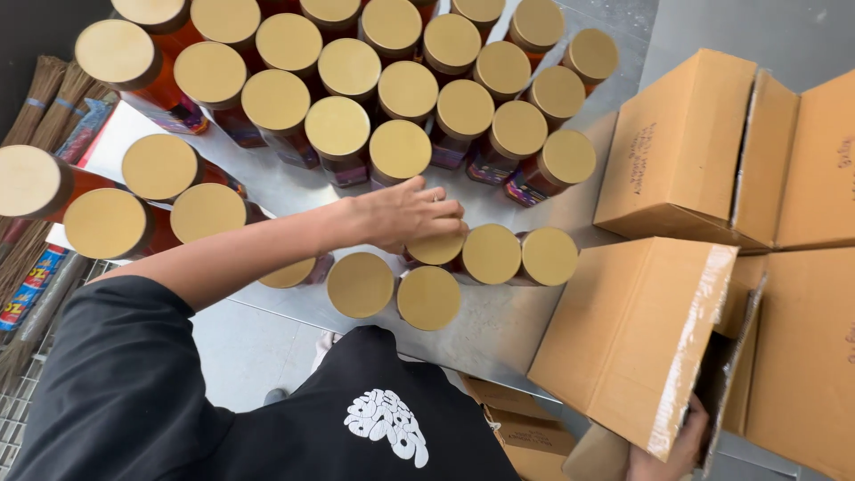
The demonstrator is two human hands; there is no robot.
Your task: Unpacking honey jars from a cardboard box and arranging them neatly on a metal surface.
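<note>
My left hand (pixel 411 214) clamps a jar (pixel 436 248) by its gold lid beside the open box (pixel 632 343), which my right hand (pixel 670 452) grips (glass full of amber liquid, I judge: heavy, slippery, breakable).

Matt gold lids (pixel 428 297), smooth metal table (pixel 499 331), taped brown cardboard box (pixel 629 338)

Bright, even overhead light; soft shadows under jars (pixel 338 134), mild sheen on table (pixel 499 330). Sharp centre, wide-angle bending at edges.
</note>
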